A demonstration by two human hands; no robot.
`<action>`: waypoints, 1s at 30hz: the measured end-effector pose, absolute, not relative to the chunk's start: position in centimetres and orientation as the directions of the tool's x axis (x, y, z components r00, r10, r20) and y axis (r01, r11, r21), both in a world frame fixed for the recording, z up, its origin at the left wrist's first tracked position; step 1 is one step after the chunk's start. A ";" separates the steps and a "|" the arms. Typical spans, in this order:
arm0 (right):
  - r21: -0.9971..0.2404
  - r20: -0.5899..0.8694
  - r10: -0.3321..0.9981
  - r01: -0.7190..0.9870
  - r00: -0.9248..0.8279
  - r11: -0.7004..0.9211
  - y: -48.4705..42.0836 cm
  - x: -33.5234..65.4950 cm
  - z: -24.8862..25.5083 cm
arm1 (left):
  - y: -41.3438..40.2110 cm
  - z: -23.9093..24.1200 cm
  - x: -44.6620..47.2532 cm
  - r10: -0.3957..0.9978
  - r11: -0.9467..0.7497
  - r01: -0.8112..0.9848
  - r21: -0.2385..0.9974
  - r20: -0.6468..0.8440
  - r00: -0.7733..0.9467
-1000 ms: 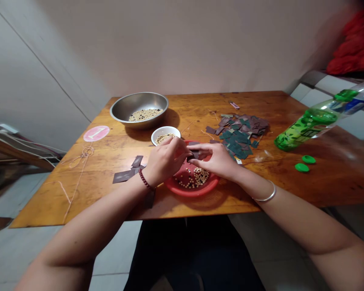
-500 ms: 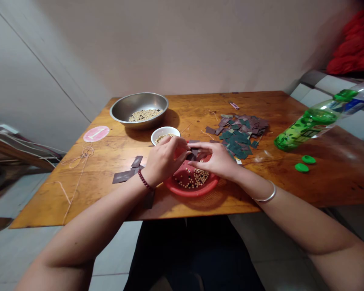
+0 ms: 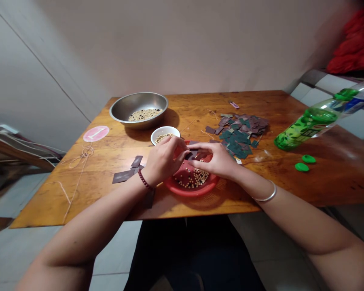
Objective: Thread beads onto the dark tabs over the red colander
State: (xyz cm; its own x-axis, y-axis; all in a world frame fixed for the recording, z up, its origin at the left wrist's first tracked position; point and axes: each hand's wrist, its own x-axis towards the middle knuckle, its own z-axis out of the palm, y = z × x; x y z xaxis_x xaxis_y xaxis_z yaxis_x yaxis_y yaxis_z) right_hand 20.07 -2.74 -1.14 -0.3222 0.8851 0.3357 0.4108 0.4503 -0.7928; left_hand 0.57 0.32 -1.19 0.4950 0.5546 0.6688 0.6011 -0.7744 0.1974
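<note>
My left hand (image 3: pixel 164 159) and my right hand (image 3: pixel 216 159) meet over a red basket (image 3: pixel 197 186) that holds pale beans. Between their fingertips both hands pinch a small dark card piece (image 3: pixel 191 155). The fingers of each hand are curled and closed on it. A small white bowl of beans (image 3: pixel 164 133) stands just behind my left hand. A few dark card pieces (image 3: pixel 128 171) lie flat on the table to the left of my left wrist.
A steel bowl (image 3: pixel 138 107) with beans sits at the back left of the wooden table (image 3: pixel 79 190). A heap of green and brown card pieces (image 3: pixel 240 132) lies at the right. Further right are a green bottle (image 3: pixel 314 121), two green caps (image 3: pixel 305 163), a pink round tag (image 3: pixel 96 133) and loose string (image 3: pixel 80 155).
The fingertips have shifted slightly on the dark card piece over the basket. The arms and everything on the table stay where they were.
</note>
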 end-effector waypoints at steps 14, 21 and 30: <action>-0.847 0.293 0.918 0.372 -0.269 0.379 -2.6 20.1 -1.5 | 0.1 -0.9 0.7 0.495 -0.825 0.531 0.192 0.698 0.517; -0.795 0.253 0.911 0.467 -0.325 0.387 -2.7 20.1 -1.4 | 0.1 -1.0 0.6 0.480 -0.819 0.550 0.164 0.720 0.501; -0.810 0.275 0.907 0.431 -0.320 0.398 -2.5 19.9 -2.0 | -0.1 -0.8 0.8 0.481 -0.840 0.506 0.195 0.699 0.529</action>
State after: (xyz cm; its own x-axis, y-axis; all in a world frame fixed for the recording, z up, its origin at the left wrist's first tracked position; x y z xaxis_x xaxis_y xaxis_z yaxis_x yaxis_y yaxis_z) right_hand 19.93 -2.55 -2.02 -0.3204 0.9066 0.2747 0.4313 0.3978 -0.8098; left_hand 0.77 -0.06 -0.81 0.5290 0.4809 0.6993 0.5065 -0.8400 0.1945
